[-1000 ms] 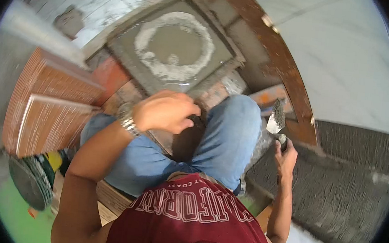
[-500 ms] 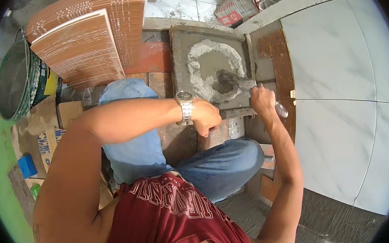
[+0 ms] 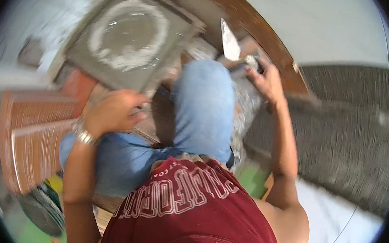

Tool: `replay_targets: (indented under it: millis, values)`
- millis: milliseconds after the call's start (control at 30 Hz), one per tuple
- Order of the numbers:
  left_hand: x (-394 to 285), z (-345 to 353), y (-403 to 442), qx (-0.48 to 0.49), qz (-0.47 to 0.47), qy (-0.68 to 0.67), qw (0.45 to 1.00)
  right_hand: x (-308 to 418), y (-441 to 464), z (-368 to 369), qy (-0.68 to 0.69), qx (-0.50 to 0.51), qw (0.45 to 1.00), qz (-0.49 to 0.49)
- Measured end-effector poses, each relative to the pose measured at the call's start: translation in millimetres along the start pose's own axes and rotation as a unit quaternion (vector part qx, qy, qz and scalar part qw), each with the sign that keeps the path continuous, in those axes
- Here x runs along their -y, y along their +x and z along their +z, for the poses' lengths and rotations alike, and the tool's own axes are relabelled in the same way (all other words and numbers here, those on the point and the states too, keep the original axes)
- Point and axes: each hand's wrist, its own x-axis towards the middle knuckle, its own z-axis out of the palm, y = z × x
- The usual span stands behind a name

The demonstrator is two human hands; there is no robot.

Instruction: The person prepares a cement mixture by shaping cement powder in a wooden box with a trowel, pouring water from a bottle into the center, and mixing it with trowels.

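My right hand point(image 3: 268, 80) is shut on a trowel point(image 3: 229, 43), out to the right of my knee. Its pointed blade looks bright and tilts up and away; motion blurs the grip. My left hand point(image 3: 115, 110), with a metal watch point(image 3: 85, 136) at the wrist, is over my other leg near the tray's near edge. Its fingers are loosely bent, with a gap to the thumb, and nothing shows in them. The shallow square tray point(image 3: 61, 61) holds wet grey mix point(image 3: 127, 36) inside a ring of pale powder point(image 3: 96, 34).
Terracotta-backed tiles point(image 3: 37, 148) lean at the left, with a dark bucket point(image 3: 41, 210) below them. A brown wooden board point(image 3: 261, 28) borders pale tiles point(image 3: 320, 26) at the right. Clear plastic point(image 3: 245, 112) and rough grey cement point(image 3: 326, 132) lie beside my knee.
The trowel has left the mix and moved right of my knee with my right hand. The view has turned, so the tray sits further left. The powder ring now looks more even.
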Motion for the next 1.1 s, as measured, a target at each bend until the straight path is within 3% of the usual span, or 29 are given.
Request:
replay_targets:
  millis: [67,133,200,300,400,500,633,733,767,800,867,967,1100]
  values:
    - [-9,-7,14,0.028,-0.022,-0.03,0.999,-55,-81,12,0.105,-0.029,0.982,0.155]
    - [-12,-11,30,0.024,-0.049,-0.076,0.996,-102,-147,39,0.178,-0.06,0.916,0.354]
    - [-13,-14,52,0.025,-0.081,-0.093,0.992,-135,-181,66,0.166,-0.132,0.874,0.437]
    - [5,-1,76,-0.031,-0.043,-0.096,0.994,-181,-175,78,0.344,-0.141,0.789,0.49]
    - [7,2,89,-0.061,-0.049,-0.1,0.992,-265,-152,106,0.333,-0.11,0.795,0.495]
    - [18,6,88,-0.099,-0.057,-0.084,0.99,-299,-127,120,0.421,-0.168,0.72,0.525]
    - [43,9,74,-0.15,-0.101,-0.083,0.98,-307,-130,119,0.501,-0.25,0.642,0.524]
    - [57,9,72,-0.186,-0.113,-0.09,0.972,-306,-125,140,0.531,-0.301,0.626,0.486]
    - [62,9,73,-0.193,-0.125,-0.108,0.967,-295,-121,147,0.611,-0.299,0.572,0.459]
    - [65,10,73,-0.199,-0.137,-0.125,0.962,-280,-111,152,0.632,-0.305,0.558,0.444]
    - [71,15,77,-0.197,-0.133,-0.13,0.963,-304,-85,196,0.602,-0.361,0.536,0.468]
    - [71,14,78,-0.167,-0.112,-0.107,0.974,-283,-48,188,0.621,-0.432,0.483,0.442]
    - [69,11,68,-0.163,-0.109,-0.089,0.977,-297,-39,202,0.589,-0.47,0.471,0.459]
